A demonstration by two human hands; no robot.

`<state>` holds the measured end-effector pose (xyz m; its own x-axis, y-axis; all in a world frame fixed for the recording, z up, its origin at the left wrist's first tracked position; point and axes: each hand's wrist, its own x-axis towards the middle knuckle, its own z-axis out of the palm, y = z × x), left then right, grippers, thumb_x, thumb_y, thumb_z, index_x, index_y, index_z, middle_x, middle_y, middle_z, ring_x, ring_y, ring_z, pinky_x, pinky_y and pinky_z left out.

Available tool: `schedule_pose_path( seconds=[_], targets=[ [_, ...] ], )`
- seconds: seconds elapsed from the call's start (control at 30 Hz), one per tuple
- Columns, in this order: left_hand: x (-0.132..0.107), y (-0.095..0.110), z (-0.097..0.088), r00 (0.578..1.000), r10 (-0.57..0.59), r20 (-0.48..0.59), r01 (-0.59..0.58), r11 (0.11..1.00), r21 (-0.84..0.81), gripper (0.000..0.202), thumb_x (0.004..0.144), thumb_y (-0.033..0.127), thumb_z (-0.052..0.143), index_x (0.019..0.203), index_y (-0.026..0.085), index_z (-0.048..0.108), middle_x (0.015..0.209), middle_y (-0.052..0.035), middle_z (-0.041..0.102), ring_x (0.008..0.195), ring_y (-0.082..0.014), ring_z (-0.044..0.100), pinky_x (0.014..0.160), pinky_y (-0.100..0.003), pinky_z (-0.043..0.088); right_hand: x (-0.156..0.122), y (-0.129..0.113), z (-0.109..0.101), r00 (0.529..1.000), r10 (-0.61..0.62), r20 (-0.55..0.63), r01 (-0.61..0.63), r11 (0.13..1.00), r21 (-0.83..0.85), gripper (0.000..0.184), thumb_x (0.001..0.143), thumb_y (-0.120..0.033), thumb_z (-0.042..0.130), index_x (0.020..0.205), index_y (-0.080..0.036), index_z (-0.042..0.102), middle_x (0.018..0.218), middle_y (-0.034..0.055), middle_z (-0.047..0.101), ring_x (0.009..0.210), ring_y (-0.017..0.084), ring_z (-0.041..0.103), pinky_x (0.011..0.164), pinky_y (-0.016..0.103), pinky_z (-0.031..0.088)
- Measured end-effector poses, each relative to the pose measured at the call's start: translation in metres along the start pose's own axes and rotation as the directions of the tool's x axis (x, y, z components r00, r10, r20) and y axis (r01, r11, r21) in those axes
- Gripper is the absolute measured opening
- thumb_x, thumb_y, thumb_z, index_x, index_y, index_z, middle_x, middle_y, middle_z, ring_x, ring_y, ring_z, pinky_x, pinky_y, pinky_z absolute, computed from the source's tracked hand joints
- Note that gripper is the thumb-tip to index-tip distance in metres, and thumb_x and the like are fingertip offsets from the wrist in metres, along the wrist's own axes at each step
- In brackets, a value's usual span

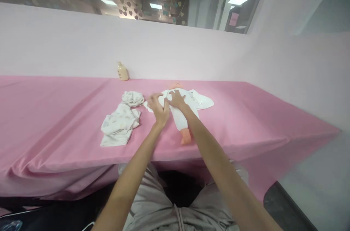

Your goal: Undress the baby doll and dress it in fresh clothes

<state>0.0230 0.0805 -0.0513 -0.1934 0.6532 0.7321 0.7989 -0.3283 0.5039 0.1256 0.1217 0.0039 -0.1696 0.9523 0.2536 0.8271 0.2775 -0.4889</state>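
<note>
Doll (179, 118) in white, lying on the pink cloth (246, 114) directly beneath the right hand (177, 99) and just beside the left hand (159, 109). Smooth, rubbery-looking orange foot (186, 136), blunt and rounded; leg wrapped in plain, matte white fabric, tube-shaped. White garment (203, 100) soft and thin, spread wide in a winglike flap to the right of the right hand, with a smaller edge just left of the left hand. Long axis running away from the body, slightly aslant: head end (177, 85) beyond the hands, toward the wall, mostly hidden; foot pointing back toward the wearer, between the forearms and close to the right one.

Left hand loosely open, thumb and bent fingers apart, a little blurred, at the garment's side. Right hand with fingers splayed over the chest; impossible to tell whether pinching any fabric.

Left of the left hand, a rumpled patterned cloth (120, 123), softly folded into layers, and just beyond it a smaller, rounder bundle (132, 98). Farther off, beyond both, a pale yellow pump bottle (123, 72), upright and smooth, near the wall.
</note>
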Motion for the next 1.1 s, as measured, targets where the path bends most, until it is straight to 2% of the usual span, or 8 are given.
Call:
schedule_pose_path(
  seconds=[0.07, 0.2, 0.4, 0.53, 0.7, 0.9, 0.97, 1.1],
  targets=[
    [0.008, -0.014, 0.020, 0.991, -0.068, 0.114, 0.060, 0.996, 0.072, 0.031, 0.095, 0.027, 0.036, 0.119, 0.020, 0.053, 0.123, -0.0110, 0.051, 0.118, -0.0236, 0.044, 0.102, -0.041, 0.032, 0.001, 0.009, 0.027, 0.999, 0.024, 0.022, -0.019, 0.980, -0.199, 0.049, 0.087, -0.032, 0.051, 0.132, -0.013, 0.045, 0.151, 0.0199, 0.023, 0.141, 0.038, 0.009, 0.104, 0.070, 0.006],
    [0.020, -0.042, 0.054, 0.933, -0.098, 0.347, 0.042, 0.985, 0.165, 0.036, 0.094, 0.028, 0.034, 0.121, 0.021, 0.056, 0.128, -0.0124, 0.050, 0.118, -0.0270, 0.044, 0.100, -0.044, 0.031, -0.015, 0.027, 0.055, 0.999, -0.032, -0.037, 0.017, 0.937, -0.348, 0.049, 0.087, -0.023, 0.046, 0.136, -0.023, 0.043, 0.155, 0.0132, 0.012, 0.143, 0.034, 0.000, 0.101, 0.072, -0.002],
    [0.037, -0.054, 0.091, 0.924, -0.047, 0.380, -0.041, 0.975, 0.220, 0.049, 0.091, 0.022, 0.034, 0.140, 0.029, 0.040, 0.148, -0.0111, 0.033, 0.135, -0.0293, 0.025, 0.109, -0.056, 0.011, -0.016, 0.032, 0.062, 0.995, -0.016, -0.095, -0.018, 0.938, -0.347, 0.052, 0.085, -0.022, 0.045, 0.136, -0.030, 0.042, 0.156, 0.0080, 0.011, 0.143, 0.032, 0.000, 0.100, 0.073, -0.001],
    [0.053, -0.061, 0.107, 0.938, -0.141, 0.315, 0.050, 0.959, 0.280, 0.049, 0.089, 0.026, 0.037, 0.138, 0.028, 0.042, 0.149, -0.0123, 0.033, 0.138, -0.0327, 0.022, 0.108, -0.060, 0.006, -0.014, 0.035, 0.064, 0.995, 0.010, -0.097, -0.039, 0.953, -0.301, 0.047, 0.084, -0.026, 0.050, 0.130, -0.036, 0.049, 0.156, 0.0027, 0.014, 0.144, 0.028, 0.002, 0.104, 0.070, -0.001],
    [0.062, -0.076, 0.098, 0.937, -0.266, 0.228, 0.189, 0.931, 0.311, 0.041, 0.088, 0.038, 0.039, 0.121, 0.019, 0.056, 0.122, -0.0197, 0.056, 0.121, -0.0370, 0.044, 0.105, -0.062, 0.012, -0.015, 0.040, 0.061, 0.992, 0.027, -0.126, -0.051, 0.980, -0.194, 0.045, 0.082, -0.024, 0.055, 0.126, -0.037, 0.055, 0.155, -0.0002, 0.020, 0.144, 0.024, 0.007, 0.108, 0.065, 0.000],
    [0.059, -0.088, 0.073, 0.907, -0.397, 0.139, 0.356, 0.900, 0.250, 0.034, 0.086, 0.041, 0.046, 0.099, 0.013, 0.062, 0.111, -0.0219, 0.061, 0.114, -0.0395, 0.050, 0.101, -0.061, 0.021, -0.014, 0.042, 0.063, 0.988, 0.058, -0.145, -0.078, 0.987, -0.139, 0.045, 0.080, -0.024, 0.058, 0.124, -0.037, 0.057, 0.154, -0.0027, 0.021, 0.144, 0.020, 0.008, 0.110, 0.061, -0.003],
    [0.055, -0.089, 0.069, 0.895, -0.433, 0.109, 0.404, 0.890, 0.211, 0.029, 0.082, 0.033, 0.052, 0.101, 0.013, 0.060, 0.112, -0.0215, 0.061, 0.114, -0.0393, 0.050, 0.099, -0.061, 0.026, -0.015, 0.042, 0.063, 0.988, 0.054, -0.146, -0.075, 0.987, -0.142, 0.045, 0.081, -0.024, 0.057, 0.124, -0.036, 0.056, 0.154, -0.0024, 0.021, 0.144, 0.021, 0.008, 0.110, 0.062, -0.003],
    [0.047, -0.095, 0.064, 0.894, -0.445, 0.057, 0.436, 0.892, 0.117, 0.060, 0.069, 0.026, 0.066, 0.121, 0.003, 0.046, 0.127, -0.0291, 0.049, 0.124, -0.0402, 0.042, 0.101, -0.052, 0.032, -0.016, 0.042, 0.062, 0.989, 0.049, -0.141, -0.071, 0.985, -0.155, 0.046, 0.080, -0.022, 0.056, 0.125, -0.036, 0.056, 0.154, -0.0012, 0.021, 0.144, 0.021, 0.008, 0.109, 0.064, -0.001]
  ],
)
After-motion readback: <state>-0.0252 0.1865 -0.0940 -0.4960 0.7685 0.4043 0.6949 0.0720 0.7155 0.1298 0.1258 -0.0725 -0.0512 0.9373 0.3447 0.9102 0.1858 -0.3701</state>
